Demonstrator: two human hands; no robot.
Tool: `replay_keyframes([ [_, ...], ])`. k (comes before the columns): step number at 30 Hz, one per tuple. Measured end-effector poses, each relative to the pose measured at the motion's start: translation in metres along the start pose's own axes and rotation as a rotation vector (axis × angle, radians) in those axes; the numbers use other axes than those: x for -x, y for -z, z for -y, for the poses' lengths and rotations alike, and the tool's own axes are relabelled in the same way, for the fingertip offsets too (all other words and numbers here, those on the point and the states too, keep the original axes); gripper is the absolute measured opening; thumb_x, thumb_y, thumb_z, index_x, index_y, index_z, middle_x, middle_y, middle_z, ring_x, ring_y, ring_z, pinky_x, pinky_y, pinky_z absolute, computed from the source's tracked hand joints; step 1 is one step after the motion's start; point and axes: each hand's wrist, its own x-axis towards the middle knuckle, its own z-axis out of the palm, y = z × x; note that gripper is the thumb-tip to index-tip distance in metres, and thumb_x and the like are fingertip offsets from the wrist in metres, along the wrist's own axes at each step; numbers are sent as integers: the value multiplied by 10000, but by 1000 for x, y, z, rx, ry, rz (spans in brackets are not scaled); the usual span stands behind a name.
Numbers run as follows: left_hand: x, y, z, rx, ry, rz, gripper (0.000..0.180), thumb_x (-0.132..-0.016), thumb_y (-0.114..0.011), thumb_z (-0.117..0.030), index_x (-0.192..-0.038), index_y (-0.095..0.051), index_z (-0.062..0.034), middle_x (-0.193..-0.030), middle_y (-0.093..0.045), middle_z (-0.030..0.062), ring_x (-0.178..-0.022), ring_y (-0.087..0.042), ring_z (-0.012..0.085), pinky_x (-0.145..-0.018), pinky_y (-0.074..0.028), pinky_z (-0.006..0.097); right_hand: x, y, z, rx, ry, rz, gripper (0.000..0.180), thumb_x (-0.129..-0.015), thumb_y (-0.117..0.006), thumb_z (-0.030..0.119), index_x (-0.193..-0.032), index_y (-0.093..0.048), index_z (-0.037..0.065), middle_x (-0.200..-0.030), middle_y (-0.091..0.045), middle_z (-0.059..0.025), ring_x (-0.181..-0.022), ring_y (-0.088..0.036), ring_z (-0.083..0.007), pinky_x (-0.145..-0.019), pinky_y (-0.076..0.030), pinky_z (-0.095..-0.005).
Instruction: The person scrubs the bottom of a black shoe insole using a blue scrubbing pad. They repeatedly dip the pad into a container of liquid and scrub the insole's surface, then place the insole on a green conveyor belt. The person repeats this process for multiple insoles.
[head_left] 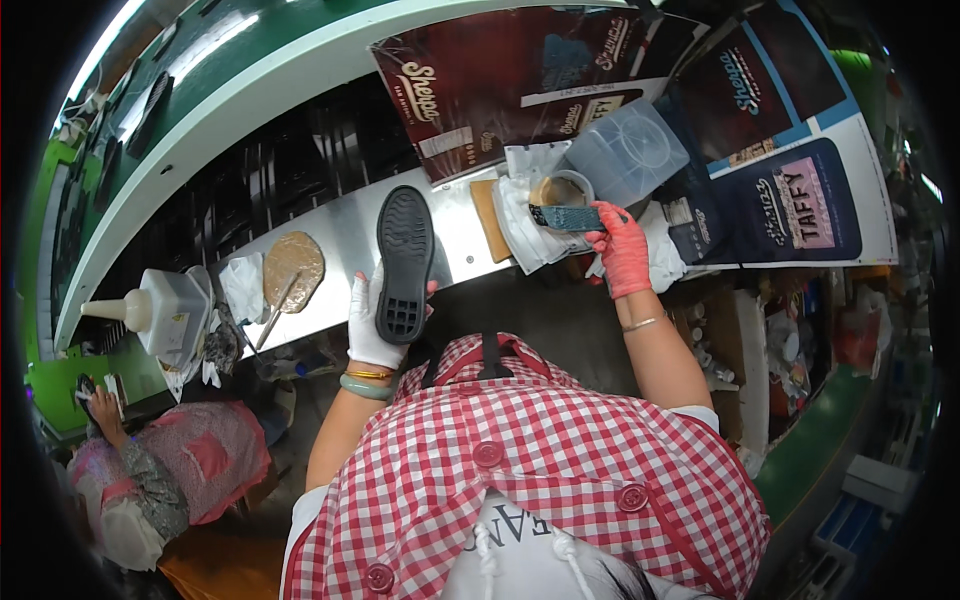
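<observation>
My left hand (372, 318), in a white glove with bare fingertips, grips a black shoe sole (405, 262) from beneath. The sole stands lengthwise away from me, ridged at the far end and with square hollows at the near end. My right hand (622, 252), in a pinkish-red glove, pinches a flat teal strip (570, 218) with a dark, speckled end; whether it is a brush I cannot tell. The strip lies across the near side of a small clear cup (562, 190) with something tan in it. White cloth or paper (520, 215) is bunched under the cup.
A metal ledge (345, 235) borders a dark conveyor (290, 160). Left on it are a round brown pad (293, 272) with a stick and a white spouted bottle (165, 315). A translucent box (628, 150) stands beyond the cup. Another person (165, 465) works at far left.
</observation>
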Motion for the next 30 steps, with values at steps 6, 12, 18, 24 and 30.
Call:
replay_keyframes([
  [6,14,-26,-9,40,-31,1,774,-857,-359,-726,-1236,-517,-70,-1052,-617,216,-911,-624,315,-800,-510,420,80,-80,37,-32,151,410,193,-940,-568,213,-995,-633,40,-789,-646,-31,-569,-591,-69,-491,-434,-175],
  [12,26,-52,-16,89,-75,141,756,-861,-357,-719,-1232,-498,-75,-1065,-596,195,-958,-605,336,-787,-523,440,120,-129,61,1,196,512,217,-931,-584,202,-1048,-634,27,-905,-666,-28,-650,-639,-92,-531,-466,-181],
  [18,33,-62,-17,77,-98,170,780,-860,-357,-722,-1317,-440,-96,-1149,-567,159,-970,-606,313,-766,-509,438,125,-141,55,28,202,504,216,-936,-576,195,-1055,-633,23,-890,-666,-33,-663,-643,-94,-536,-472,-186],
  [24,34,-66,-17,47,-99,162,794,-856,-355,-728,-1351,-409,-110,-1155,-570,150,-955,-621,298,-772,-512,437,124,-142,55,74,205,512,210,-939,-564,188,-1041,-634,19,-867,-661,-40,-660,-639,-91,-536,-475,-187],
  [30,26,-69,-19,20,-146,128,749,-880,-336,-700,-1349,-418,-121,-1178,-568,130,-971,-614,283,-803,-516,437,131,-139,50,135,260,552,207,-939,-553,186,-1024,-635,17,-890,-657,-35,-663,-634,-91,-540,-474,-185],
])
